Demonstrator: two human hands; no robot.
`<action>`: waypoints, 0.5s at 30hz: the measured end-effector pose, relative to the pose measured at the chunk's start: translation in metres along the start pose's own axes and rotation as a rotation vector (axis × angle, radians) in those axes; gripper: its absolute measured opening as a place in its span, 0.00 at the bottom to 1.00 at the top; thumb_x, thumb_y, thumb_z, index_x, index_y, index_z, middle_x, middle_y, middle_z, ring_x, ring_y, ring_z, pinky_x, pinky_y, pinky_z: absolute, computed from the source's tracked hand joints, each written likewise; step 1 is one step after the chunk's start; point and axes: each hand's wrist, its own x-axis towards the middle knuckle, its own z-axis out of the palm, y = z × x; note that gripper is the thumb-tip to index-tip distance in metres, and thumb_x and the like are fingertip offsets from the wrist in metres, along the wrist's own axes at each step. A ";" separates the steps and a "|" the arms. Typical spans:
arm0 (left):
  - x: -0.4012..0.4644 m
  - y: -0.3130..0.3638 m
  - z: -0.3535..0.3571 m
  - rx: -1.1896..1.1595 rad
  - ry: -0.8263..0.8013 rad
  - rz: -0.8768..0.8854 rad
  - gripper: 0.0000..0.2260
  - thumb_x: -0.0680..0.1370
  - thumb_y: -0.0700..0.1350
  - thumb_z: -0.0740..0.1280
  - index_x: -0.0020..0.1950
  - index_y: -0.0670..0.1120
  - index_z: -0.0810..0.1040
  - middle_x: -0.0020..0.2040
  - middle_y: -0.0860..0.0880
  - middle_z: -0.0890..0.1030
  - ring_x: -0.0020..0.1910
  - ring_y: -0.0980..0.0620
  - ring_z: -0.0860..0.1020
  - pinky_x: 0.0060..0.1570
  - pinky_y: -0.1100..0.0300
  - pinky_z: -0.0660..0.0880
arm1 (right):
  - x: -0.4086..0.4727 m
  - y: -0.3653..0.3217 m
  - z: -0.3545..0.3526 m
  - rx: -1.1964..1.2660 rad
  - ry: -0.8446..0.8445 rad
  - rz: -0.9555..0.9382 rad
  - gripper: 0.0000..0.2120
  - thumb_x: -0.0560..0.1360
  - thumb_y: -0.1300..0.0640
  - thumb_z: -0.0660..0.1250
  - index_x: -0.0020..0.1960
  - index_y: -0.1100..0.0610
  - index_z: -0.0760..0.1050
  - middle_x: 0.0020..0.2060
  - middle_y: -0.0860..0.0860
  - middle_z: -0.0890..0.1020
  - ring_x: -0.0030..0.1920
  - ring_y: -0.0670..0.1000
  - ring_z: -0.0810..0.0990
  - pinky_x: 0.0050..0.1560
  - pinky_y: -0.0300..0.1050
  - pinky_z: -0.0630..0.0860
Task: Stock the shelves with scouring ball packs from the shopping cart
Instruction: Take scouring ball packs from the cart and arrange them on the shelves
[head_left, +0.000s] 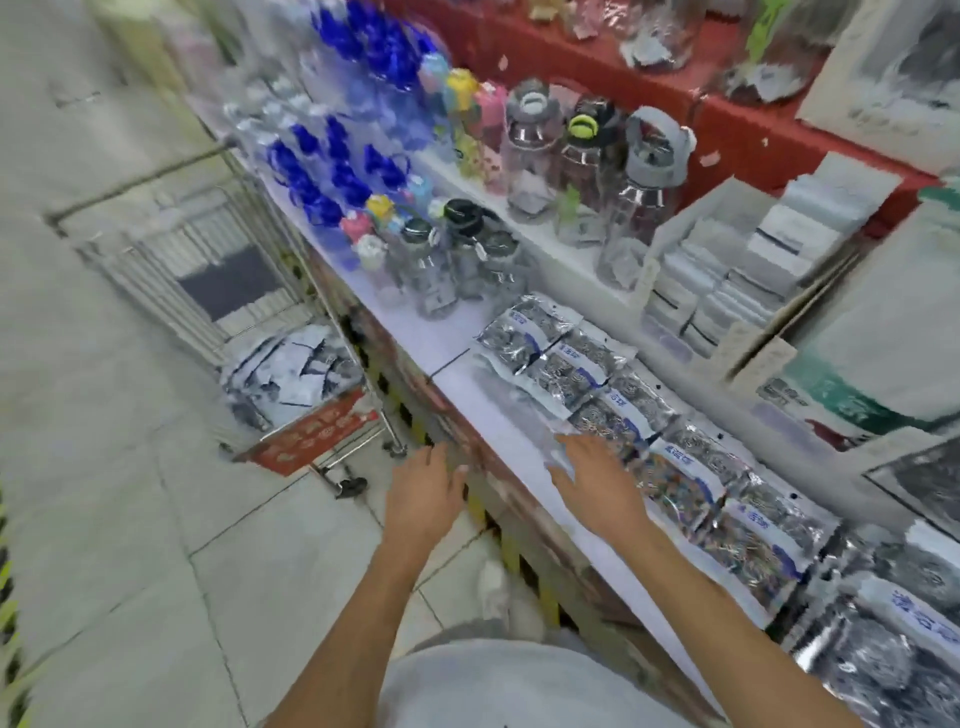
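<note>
A person in a pale top is reaching both bare arms toward a white, smooth-topped shelf (498, 410) in a shop aisle. The right hand (597, 483) is hovering palm-down over the shelf's open front strip, its fingers straight and loosely spread, holding nothing; whether the fingertips are touching the surface cannot be told through the blur. Just beyond and to the right of those fingers, a row of scouring ball packs (618, 400) is lying flat in glossy, crinkled plastic with blue-and-white labels, silvery wire coils showing through, the packs overlapping edge to edge along the shelf's back half.

The left hand (428, 491) is hanging out past the shelf's front edge, over the grey tiled floor (130, 519), fingers relaxed and slightly apart, gripping nothing. Ahead of and left of its fingertips, a wire shopping cart (218, 270) is standing hard against the shelf front, with a loose heap of more packs (296, 374) piled in its near corner and a red sign (311, 431) at its end.

Farther along the shelf beyond the fingers, clear plastic bottles (447, 265) with dark lids are standing upright, and white boxes (727, 270) are stacked behind the packs. The shelf's front strip beside the right hand is lying bare.
</note>
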 end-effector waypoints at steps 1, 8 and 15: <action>-0.009 -0.015 -0.005 -0.011 0.020 -0.057 0.21 0.86 0.54 0.59 0.74 0.43 0.73 0.66 0.42 0.79 0.62 0.40 0.77 0.61 0.47 0.75 | 0.006 -0.013 0.005 0.007 -0.013 -0.047 0.26 0.86 0.45 0.58 0.80 0.56 0.66 0.75 0.55 0.72 0.75 0.56 0.69 0.73 0.50 0.65; -0.040 -0.107 -0.031 -0.108 0.143 -0.336 0.22 0.85 0.53 0.62 0.74 0.42 0.73 0.65 0.42 0.80 0.63 0.41 0.77 0.64 0.48 0.74 | 0.066 -0.106 0.041 0.003 -0.135 -0.278 0.21 0.85 0.46 0.61 0.72 0.57 0.72 0.64 0.54 0.79 0.67 0.57 0.75 0.63 0.50 0.72; -0.031 -0.191 -0.062 -0.262 0.278 -0.502 0.19 0.84 0.52 0.64 0.70 0.41 0.77 0.65 0.41 0.81 0.64 0.40 0.78 0.62 0.50 0.73 | 0.137 -0.195 0.082 -0.028 -0.196 -0.332 0.26 0.84 0.41 0.58 0.77 0.54 0.69 0.70 0.52 0.77 0.70 0.53 0.74 0.66 0.45 0.70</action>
